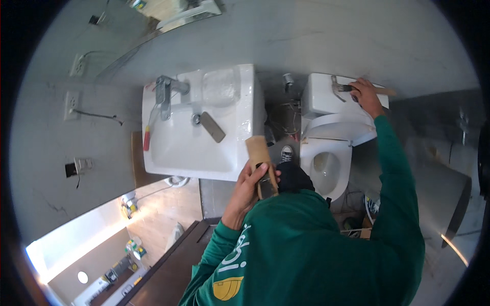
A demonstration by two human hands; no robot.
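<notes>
Gripping a hammer [357, 88] by its wooden handle, our right hand [365, 95] is closed around it on top of the toilet tank lid [320, 95], the metal head lying flat toward the sink side. Our left hand [251, 184] is clamped on a tan wooden-handled tool [261, 162], held up just off the front right corner of the sink [201, 122]. As we judge it, the work is mid-course: tools are out and nothing looks packed away. Inside the sink basin lie a flat grey-brown block [212, 127] beside the drain and a red-handled tool [147, 137] along the left wall. Right of the sink, the toilet bowl [326, 166] stands open, with nothing in it that we can make out.
</notes>
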